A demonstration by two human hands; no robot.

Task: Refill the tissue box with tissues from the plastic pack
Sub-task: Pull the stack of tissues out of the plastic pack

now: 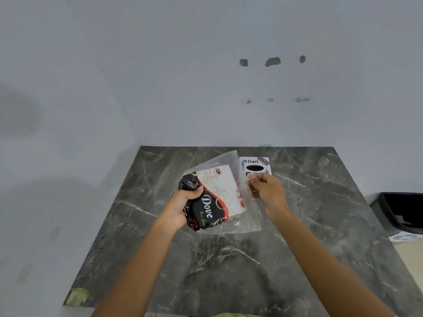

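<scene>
- Here, the dark marble table (229, 271) spreads under both forearms and beyond both hands, up to a pale wall.
- The plastic pack (215, 197) lies on the table between the two hands, tilted, its near-left end in the left hand and its clear right edge at the right hand.
- The tissue box (255, 167) sits just beyond the right hand, its near end hidden behind the knuckles; it is white with stickers and a dark oval slot on top.
- The left hand (183, 207) is curled around the pack's black end, thumb pressed on top, fingers underneath.
- The right hand (266, 189) is loosely closed, thumb and fingertips pinching the pack's transparent film.
- The pack is printed black, red and cream with the word "Dove"; loose clear film fans out past the tissue block on the right-hand side.
- A black bin (402, 211) stands well off to the right of the right hand.
</scene>
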